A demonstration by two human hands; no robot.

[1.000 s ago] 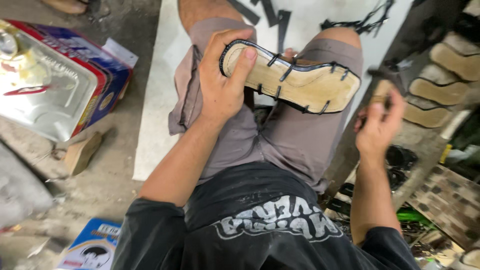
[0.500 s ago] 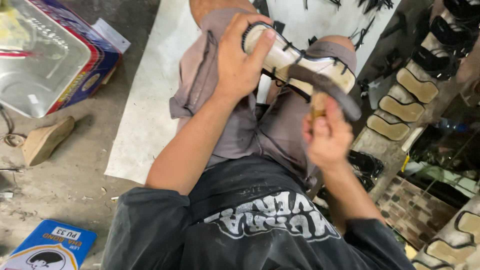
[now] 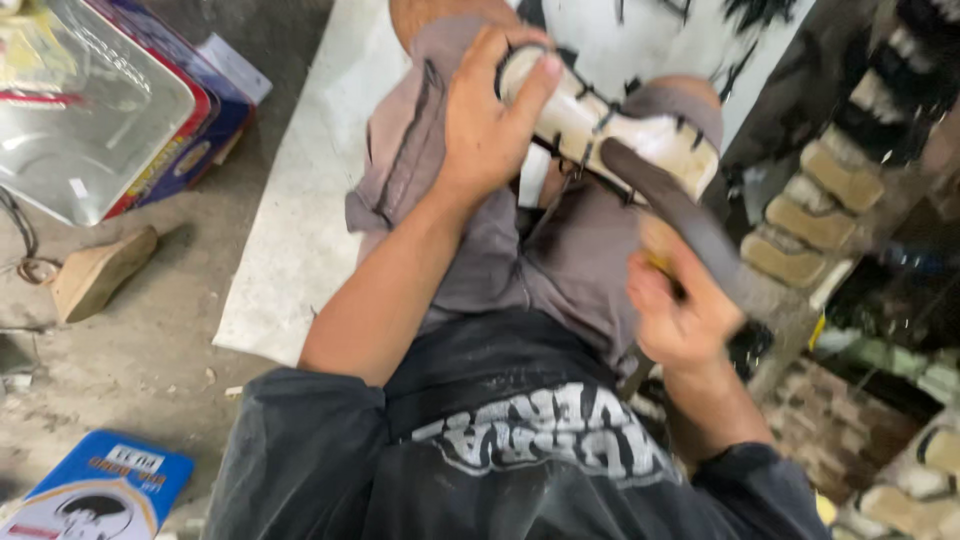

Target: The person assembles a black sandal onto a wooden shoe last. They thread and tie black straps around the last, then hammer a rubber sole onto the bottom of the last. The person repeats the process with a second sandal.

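Note:
My left hand [image 3: 487, 125] grips a pale shoe sole [image 3: 655, 135] with black straps around its edge, pressing it on my lap over grey shorts. My right hand [image 3: 682, 312] is closed around the wooden handle of a hammer [image 3: 690, 230]. The hammer's dark head is blurred and lies against the near end of the sole. I sit on a white sheet [image 3: 300, 210] spread on the floor.
A shiny metal tray in a red and blue box [image 3: 95, 110] stands at the upper left. A wooden block [image 3: 98, 275] lies on the concrete floor and a blue box [image 3: 95, 490] at the lower left. Several soles [image 3: 810, 225] are stacked at the right.
My right hand swung the hammer from beside my right knee in toward the sole. The sole stayed on my lap under my left hand while the view tilted.

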